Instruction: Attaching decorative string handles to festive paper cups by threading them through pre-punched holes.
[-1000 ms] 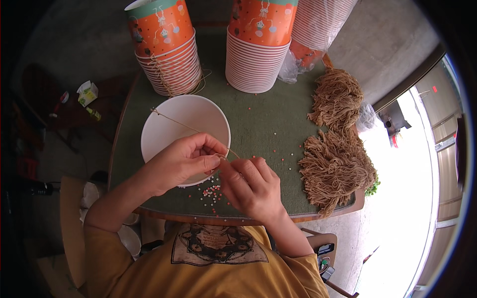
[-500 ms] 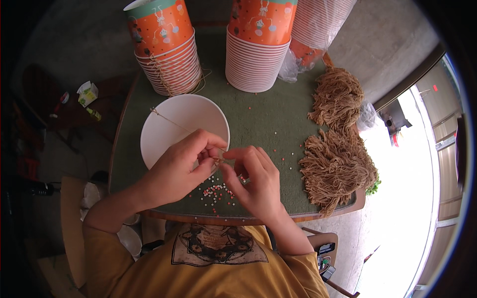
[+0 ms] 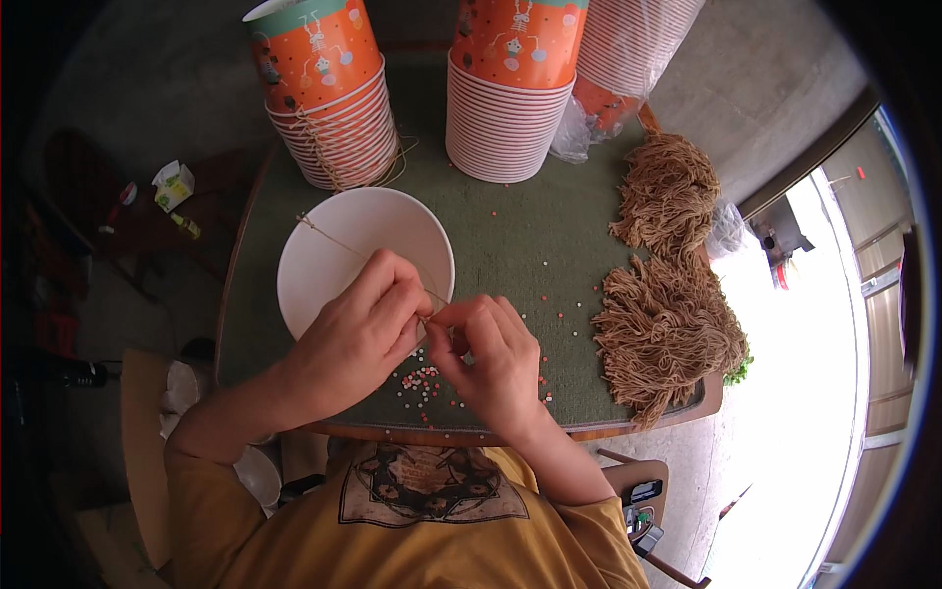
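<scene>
A thin tan string (image 3: 332, 236) runs from the far left rim of a white paper bucket (image 3: 304, 265) across its opening to my fingers. My left hand (image 3: 358, 334) pinches the string over the bucket's near right edge. Right beside it, my right hand (image 3: 489, 358) is closed too, thumb and forefinger pressed together on the string where the two hands meet. Whatever fine detail lies between the fingertips is too small to make out. Small white and orange paper dots (image 3: 420, 385) lie scattered on the green tabletop (image 3: 491, 245) under my hands.
Two tall stacks of orange patterned paper buckets (image 3: 324, 88) (image 3: 510, 108) stand at the back, with a plastic-wrapped stack (image 3: 628, 59) to their right. Two bundles of tan string (image 3: 667, 324) (image 3: 667, 191) lie along the right edge. A tissue pack (image 3: 173, 187) sits far left.
My fingers have drawn closer together on the string. The left hand has turned over slightly, and the right has shifted a little left. The bucket stays put.
</scene>
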